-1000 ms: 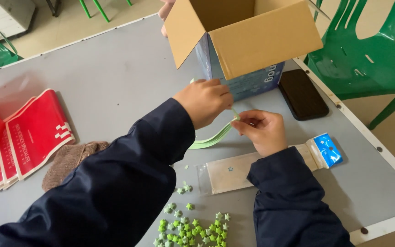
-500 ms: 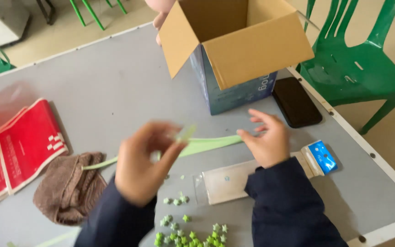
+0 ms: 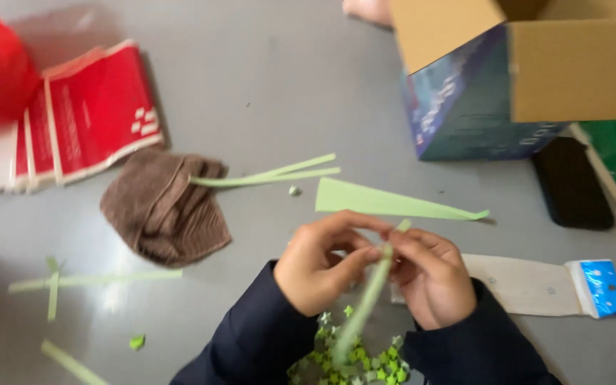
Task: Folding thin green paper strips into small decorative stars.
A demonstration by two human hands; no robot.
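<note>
Catalogued largest first: grey table (image 3: 265,93); cardboard box (image 3: 529,64) far right; red packets (image 3: 87,114) far left; brown cloth (image 3: 158,210); wedge of green paper (image 3: 386,202) lying flat beyond our hands. Our left hand (image 3: 319,264) and right hand (image 3: 429,274) meet over the table's near edge, fingers closed on one green paper strip (image 3: 365,303). Its long axis slants from the fingertips down towards us, over the small green paper stars (image 3: 351,360); both hands equally near.

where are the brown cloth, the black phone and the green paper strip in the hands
brown cloth (image 3: 162,210), head view, middle of the knit fabric
black phone (image 3: 572,184), head view, centre of its dark face
green paper strip (image 3: 365,303), head view, its blurred length below the fingers
</note>
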